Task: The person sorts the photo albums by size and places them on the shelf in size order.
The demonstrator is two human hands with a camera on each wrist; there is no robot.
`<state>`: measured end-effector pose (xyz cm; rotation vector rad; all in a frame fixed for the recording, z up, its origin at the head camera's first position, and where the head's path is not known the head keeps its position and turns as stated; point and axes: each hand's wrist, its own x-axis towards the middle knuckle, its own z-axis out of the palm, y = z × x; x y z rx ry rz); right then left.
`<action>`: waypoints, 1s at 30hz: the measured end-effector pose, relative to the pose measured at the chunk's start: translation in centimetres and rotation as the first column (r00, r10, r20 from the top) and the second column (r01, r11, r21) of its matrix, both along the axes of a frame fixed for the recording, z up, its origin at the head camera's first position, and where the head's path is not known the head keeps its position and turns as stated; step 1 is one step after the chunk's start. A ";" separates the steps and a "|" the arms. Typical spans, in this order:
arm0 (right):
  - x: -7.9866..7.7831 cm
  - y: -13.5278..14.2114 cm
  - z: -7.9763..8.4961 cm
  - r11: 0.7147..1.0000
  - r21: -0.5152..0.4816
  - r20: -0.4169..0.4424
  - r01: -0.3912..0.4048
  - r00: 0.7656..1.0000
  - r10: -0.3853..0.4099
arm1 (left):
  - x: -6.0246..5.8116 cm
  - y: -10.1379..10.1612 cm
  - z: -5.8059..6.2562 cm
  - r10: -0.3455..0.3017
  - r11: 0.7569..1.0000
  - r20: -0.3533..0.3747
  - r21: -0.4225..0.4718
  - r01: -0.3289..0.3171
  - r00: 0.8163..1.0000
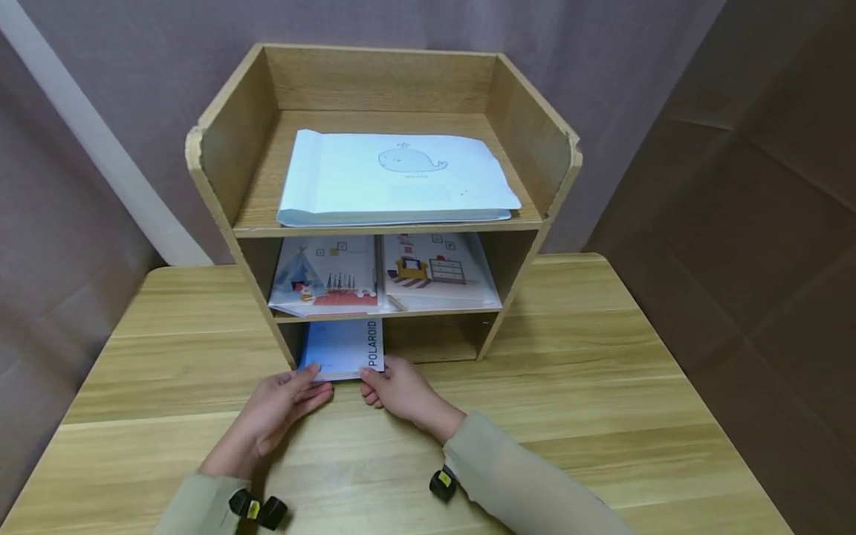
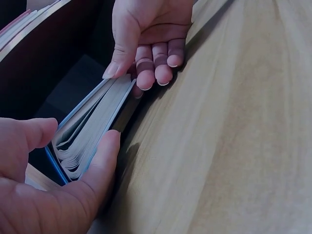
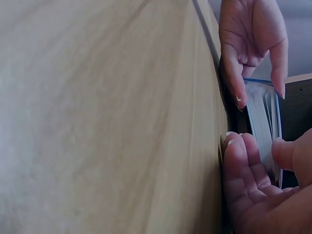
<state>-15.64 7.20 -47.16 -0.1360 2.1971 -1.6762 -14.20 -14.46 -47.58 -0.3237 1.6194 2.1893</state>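
A pale blue book lettered POLAROID lies in the left part of the bottom compartment, its near end sticking out past the shelf's front. My left hand holds its left near corner, thumb on the cover and a finger below. At the right near corner my right hand pinches the book, thumb on top and the other fingers curled underneath. In the left wrist view the page edges face out between the blue covers, and they fan apart slightly. The book's far end is hidden inside the wooden shelf.
A large white book with a whale drawing lies on the top level. Two illustrated books, one with a tent and one with furniture, lie side by side in the middle compartment. The shelf stands on a wooden table, with a curtain behind.
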 end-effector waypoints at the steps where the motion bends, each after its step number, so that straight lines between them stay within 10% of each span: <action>1: 0.0 0.0 0.0 1.000 0.011 -0.003 0.001 1.000 -0.001 | 0.0 0.0 0.0 -0.001 1.000 0.003 0.000 0.001 1.000; 30: -1.0 0.0 0.1 0.983 0.162 -0.044 0.086 0.996 -0.080 | -1.0 1.0 0.4 0.006 1.000 0.076 -0.005 -0.006 0.997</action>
